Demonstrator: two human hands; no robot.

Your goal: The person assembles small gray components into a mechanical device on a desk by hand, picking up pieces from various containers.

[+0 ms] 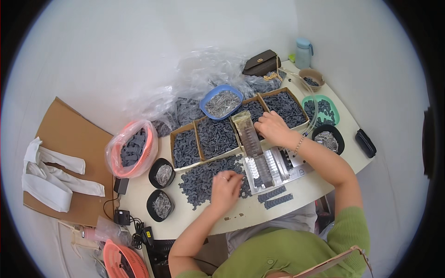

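My left hand [226, 189], a ring on one finger, is closed with its fingertips pressed together at the right part of a loose pile of small dark grey plastic pieces [197, 185]. What it holds, if anything, is too small to make out. My right hand [273, 128] is closed too, fingers bent down at the near edge of a divided cardboard box [303, 126] of the same pieces; its fingertips are partly hidden. Between the hands is a metal jig [280, 163] with a clear slotted plate [248, 134] tilted against the box. Two joined strips of pieces [278, 201] lie before the jig.
A second divided box [185, 165], a blue tray of metal pins [222, 103] and plastic bags stand behind. Black bowls of pins [161, 206] flank the work. A coral basket [153, 143] is at left; a green tray [334, 111] and black case [366, 143] at right.
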